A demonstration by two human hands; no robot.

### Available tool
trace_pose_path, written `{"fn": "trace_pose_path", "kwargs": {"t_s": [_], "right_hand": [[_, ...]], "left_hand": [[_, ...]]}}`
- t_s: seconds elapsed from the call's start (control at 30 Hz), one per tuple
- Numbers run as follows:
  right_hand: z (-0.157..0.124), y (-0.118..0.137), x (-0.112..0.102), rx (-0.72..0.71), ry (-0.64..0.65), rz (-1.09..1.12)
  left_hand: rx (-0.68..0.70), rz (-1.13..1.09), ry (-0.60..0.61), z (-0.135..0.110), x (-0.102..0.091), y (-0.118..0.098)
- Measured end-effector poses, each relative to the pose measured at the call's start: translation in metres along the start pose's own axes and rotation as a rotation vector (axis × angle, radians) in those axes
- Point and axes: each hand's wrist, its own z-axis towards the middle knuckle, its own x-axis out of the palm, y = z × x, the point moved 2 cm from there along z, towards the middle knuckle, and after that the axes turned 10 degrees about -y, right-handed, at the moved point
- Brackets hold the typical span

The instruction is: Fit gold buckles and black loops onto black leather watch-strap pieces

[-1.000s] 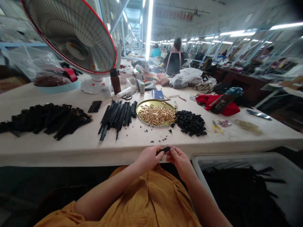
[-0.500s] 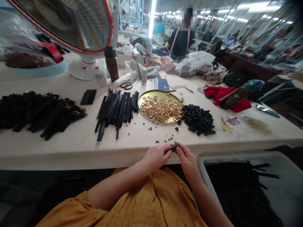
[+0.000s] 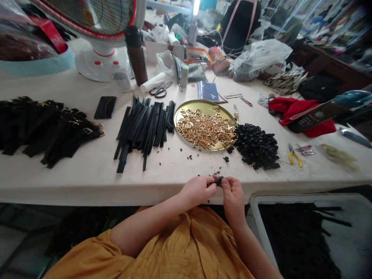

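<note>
At the table's front edge, my left hand (image 3: 198,190) is closed around a short black strap (image 3: 215,182). My right hand (image 3: 233,192) pinches the strap's other end between thumb and fingers; most of the strap is hidden in the hands. Just beyond them, a round gold tray (image 3: 182,107) holds many small gold buckles (image 3: 203,130). Right of the tray lies a heap of small black loops (image 3: 257,147). To its left is a bundle of flat black straps (image 3: 145,128). Tiny black bits are scattered between these and my hands.
Black straps with gold buckles (image 3: 52,130) lie at the far left near a phone (image 3: 105,107). Behind are a fan (image 3: 99,64), a brown bottle (image 3: 136,58) and scissors (image 3: 161,90). Yellow-handled pliers (image 3: 295,155) lie right. A white bin (image 3: 255,209) of black strips stands lower right.
The view has tilted down and shifted, so the table things look nearer. My hands stay together on the strap, with little change in grip.
</note>
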Motion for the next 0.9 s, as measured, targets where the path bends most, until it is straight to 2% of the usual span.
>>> {"fn": "trace_pose_path", "kwargs": {"t_s": [0.13, 0.23, 0.37, 0.5, 0.63, 0.73, 0.83, 0.9], "right_hand": [[0.004, -0.004, 0.007, 0.341, 0.134, 0.327], [0.004, -0.007, 0.005, 0.486, 0.112, 0.412], [0.002, -0.011, 0.002, 0.604, 0.060, 0.452], [-0.002, -0.012, 0.007, 0.644, 0.130, 0.462], [-0.003, -0.012, 0.012, 0.606, 0.201, 0.420], [0.003, -0.010, 0.008, 0.515, 0.163, 0.366], [0.006, -0.005, 0.006, 0.467, 0.106, 0.342], [0.003, -0.001, 0.009, 0.453, 0.125, 0.348]], "left_hand": [[-0.023, -0.026, 0.033, 0.004, -0.001, 0.005], [0.017, 0.063, 0.047, 0.006, -0.004, 0.008], [0.052, 0.151, 0.136, 0.007, -0.010, 0.011], [0.043, 0.102, 0.200, 0.007, -0.015, 0.012], [0.048, 0.090, 0.161, 0.007, -0.012, 0.011], [0.038, -0.001, 0.126, 0.004, -0.012, 0.009], [0.057, -0.167, 0.146, 0.000, -0.015, 0.007], [0.064, -0.212, 0.130, -0.001, -0.017, 0.007]]}}
